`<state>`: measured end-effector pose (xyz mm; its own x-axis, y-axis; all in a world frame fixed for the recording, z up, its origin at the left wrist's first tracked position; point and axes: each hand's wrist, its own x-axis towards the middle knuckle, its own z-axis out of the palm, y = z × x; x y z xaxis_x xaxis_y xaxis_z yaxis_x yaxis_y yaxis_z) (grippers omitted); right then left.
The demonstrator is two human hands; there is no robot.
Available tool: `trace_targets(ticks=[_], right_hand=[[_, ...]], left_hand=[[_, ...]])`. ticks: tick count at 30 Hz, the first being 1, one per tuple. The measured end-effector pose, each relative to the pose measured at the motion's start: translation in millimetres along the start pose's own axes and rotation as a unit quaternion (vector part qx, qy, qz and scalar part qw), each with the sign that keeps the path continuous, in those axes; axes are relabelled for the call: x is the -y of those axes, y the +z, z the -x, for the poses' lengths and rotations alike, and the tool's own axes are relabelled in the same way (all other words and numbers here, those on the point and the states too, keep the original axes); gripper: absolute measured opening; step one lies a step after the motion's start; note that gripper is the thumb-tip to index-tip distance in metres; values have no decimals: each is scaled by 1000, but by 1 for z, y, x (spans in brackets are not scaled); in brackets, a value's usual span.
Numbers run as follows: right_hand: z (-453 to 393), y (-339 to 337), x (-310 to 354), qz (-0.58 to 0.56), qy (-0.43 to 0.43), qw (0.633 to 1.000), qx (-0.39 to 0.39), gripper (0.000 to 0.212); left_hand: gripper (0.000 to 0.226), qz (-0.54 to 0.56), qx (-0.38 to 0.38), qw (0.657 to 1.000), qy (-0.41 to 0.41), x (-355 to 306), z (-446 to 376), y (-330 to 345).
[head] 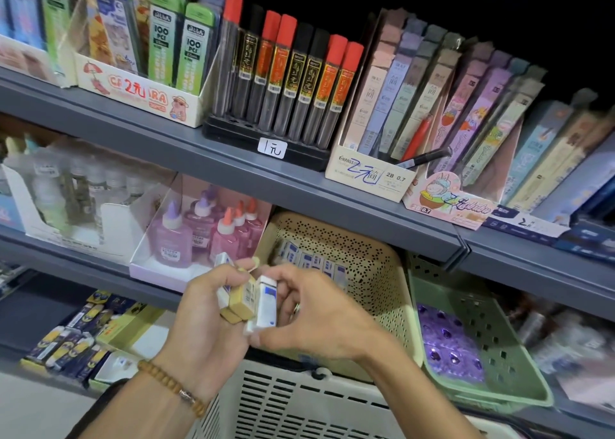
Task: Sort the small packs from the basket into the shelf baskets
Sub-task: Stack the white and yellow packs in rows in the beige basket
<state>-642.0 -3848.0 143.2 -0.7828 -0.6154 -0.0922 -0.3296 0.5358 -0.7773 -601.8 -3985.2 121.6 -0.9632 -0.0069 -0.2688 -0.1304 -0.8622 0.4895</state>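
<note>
My left hand (213,318) grips a bunch of small eraser packs, white ones and tan ones (241,300). My right hand (312,308) pinches one white pack with a blue label (266,308) at the right side of that bunch. Both hands hover in front of a beige perforated shelf basket (362,265) that holds a row of white-and-blue packs (309,262). Below my wrists stands the white slotted carry basket (299,402); its contents are hidden.
A green basket (482,335) with purple items sits right of the beige one. Glue bottles in a pink-white box (199,232) stand to the left. Above, the grey shelf (233,169) carries pencil-lead tubes and boxes. Lower left lie dark blue and yellow packs (76,335).
</note>
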Motion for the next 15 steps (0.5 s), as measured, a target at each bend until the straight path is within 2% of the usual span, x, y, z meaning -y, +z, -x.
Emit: trace_targets(ticks=[3,7,12,15], right_hand=[[1,-6,-4,-39,12,999,11,44],[2,-30,-21,-87,31,995,-39,44],[-24,-54,-57,39,144,978,-143,43],[-54,-57,-72,67,173,976,-117,44]], left_hand=[[30,16,-7,1000,-11,2,-1,2],[23,59,-26,998,-22,-3,-1,2],[41,-26,-33,999,-6,-10,2,-2],[39,-69,-29,997,2,-13,4,-3]])
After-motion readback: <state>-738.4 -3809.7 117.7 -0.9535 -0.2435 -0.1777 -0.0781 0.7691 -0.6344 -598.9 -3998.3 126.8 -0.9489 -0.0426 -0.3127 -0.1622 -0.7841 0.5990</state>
